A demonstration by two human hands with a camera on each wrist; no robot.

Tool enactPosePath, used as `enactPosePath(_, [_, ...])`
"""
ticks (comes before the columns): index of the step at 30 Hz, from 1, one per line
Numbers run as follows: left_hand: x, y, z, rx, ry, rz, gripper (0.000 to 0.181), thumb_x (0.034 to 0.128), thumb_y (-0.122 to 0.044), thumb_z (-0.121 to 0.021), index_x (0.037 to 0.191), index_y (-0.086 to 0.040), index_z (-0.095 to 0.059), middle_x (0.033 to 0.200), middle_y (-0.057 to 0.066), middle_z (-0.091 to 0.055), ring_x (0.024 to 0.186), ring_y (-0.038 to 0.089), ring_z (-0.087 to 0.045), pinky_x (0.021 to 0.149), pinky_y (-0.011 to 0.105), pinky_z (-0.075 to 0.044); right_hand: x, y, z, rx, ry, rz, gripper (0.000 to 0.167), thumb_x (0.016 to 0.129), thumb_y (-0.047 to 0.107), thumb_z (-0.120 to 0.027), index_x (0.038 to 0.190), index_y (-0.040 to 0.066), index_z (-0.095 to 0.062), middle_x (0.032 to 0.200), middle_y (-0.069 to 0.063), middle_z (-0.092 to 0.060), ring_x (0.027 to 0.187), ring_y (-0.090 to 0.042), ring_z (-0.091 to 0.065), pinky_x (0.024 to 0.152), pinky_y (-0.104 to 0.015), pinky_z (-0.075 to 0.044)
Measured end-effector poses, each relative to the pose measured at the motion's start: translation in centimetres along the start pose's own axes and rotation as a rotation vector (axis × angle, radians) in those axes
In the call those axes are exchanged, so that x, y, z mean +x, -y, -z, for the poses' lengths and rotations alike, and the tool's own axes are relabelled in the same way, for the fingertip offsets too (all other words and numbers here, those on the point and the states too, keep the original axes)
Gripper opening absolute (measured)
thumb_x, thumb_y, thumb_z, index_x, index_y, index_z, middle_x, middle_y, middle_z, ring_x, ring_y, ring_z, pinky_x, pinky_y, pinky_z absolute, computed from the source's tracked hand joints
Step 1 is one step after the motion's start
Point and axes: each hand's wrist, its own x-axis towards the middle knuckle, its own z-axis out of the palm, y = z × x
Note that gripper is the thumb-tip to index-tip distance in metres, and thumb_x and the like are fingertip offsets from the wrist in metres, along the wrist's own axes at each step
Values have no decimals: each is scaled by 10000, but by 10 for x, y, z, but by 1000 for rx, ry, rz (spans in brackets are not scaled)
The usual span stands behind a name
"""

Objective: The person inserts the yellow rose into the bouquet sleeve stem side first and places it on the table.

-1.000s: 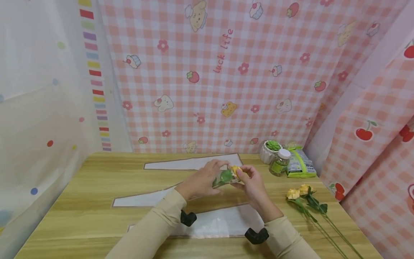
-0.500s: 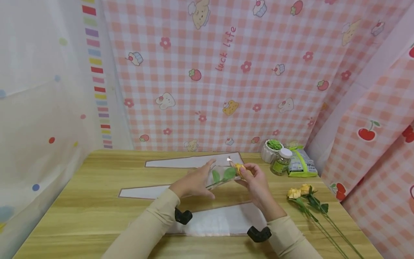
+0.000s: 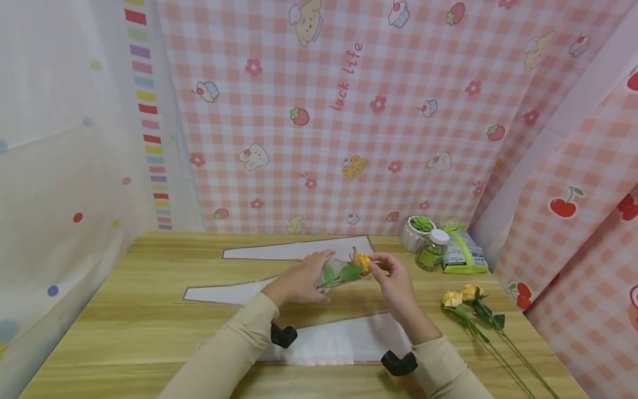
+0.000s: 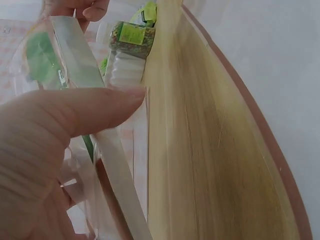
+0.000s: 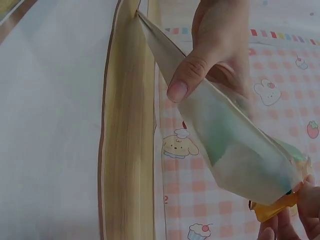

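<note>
In the head view my left hand (image 3: pixel 298 279) grips a flower sleeve (image 3: pixel 226 291), clear with white and a brown border, its narrow end pointing left. Inside it, green leaves (image 3: pixel 350 271) show through the clear film. A yellow rose (image 3: pixel 364 262) sits at its wide end, and the fingers of my right hand (image 3: pixel 397 281) pinch the bloom. The left wrist view has my left thumb (image 4: pixel 102 107) across the sleeve's edge. From the right wrist, the sleeve's white back (image 5: pixel 240 155) tapers away, with orange-yellow petals (image 5: pixel 272 207) by my right fingers. Most of the stem is hidden.
One flat sleeve (image 3: pixel 299 250) lies at the back of the wooden table (image 3: pixel 114 332), another (image 3: pixel 344 346) under my forearms. Two yellow roses (image 3: pixel 461 296) lie at the right. Behind them stand a potted succulent (image 3: pixel 416 234), a jar (image 3: pixel 431 252) and a packet (image 3: pixel 463 252).
My left hand has shifted slightly left on the sleeve, and more of the leaves shows. The sleeve's narrow end has moved farther back. My right fingers stay at the bloom.
</note>
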Motion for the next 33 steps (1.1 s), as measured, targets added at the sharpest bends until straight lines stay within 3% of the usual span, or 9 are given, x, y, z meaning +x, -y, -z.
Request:
enactPosePath(6, [3, -1, -2, 25, -30, -15, 1052, 802, -314, -877, 1599, -165, -206, 1508, 109, -445, 1310, 255, -472, 1068, 474, -436, 0, 4, -2, -27, -3, 10, 149, 970, 47, -675, 1038, -67, -606, 973, -83, -617, 890, -144, -546, 707, -200, -482])
enactPosePath(12, [6, 1, -3, 62, -100, -13, 1001, 794, -242, -887, 1567, -118, -263, 1400, 114, -517, 1175, 229, -521, 963, 432, -488, -1, 5, -1, -28, 46, 6, 143, 971, 75, -684, 1015, -48, -627, 923, -50, -633, 905, -140, -567, 744, -215, -490])
enactPosePath(17, [7, 4, -4, 126, -147, -23, 957, 800, -209, -876, 1549, -109, -289, 1383, 106, -531, 1199, 250, -534, 935, 455, -508, -3, 4, -2, -27, 87, -1, 123, 962, 46, -686, 1015, -39, -615, 969, -63, -643, 953, -163, -581, 781, -227, -509])
enactPosePath(24, [6, 0, -2, 113, -155, -5, 957, 801, -169, -879, 1558, -109, -295, 1483, 126, -487, 1357, 302, -474, 1041, 589, -444, -4, 4, -4, -69, 129, 27, 128, 946, 22, -693, 1032, -43, -625, 1002, -113, -647, 974, -186, -588, 812, -277, -508])
enactPosePath(33, [3, 4, -1, 117, -148, -47, 994, 806, -149, -872, 1588, -156, -257, 1435, 128, -531, 1269, 267, -539, 1022, 466, -489, -2, 9, 4, -71, 179, 17, 246, 1040, 165, -590, 1183, -27, -645, 1136, -126, -648, 1062, -204, -565, 927, -349, -473])
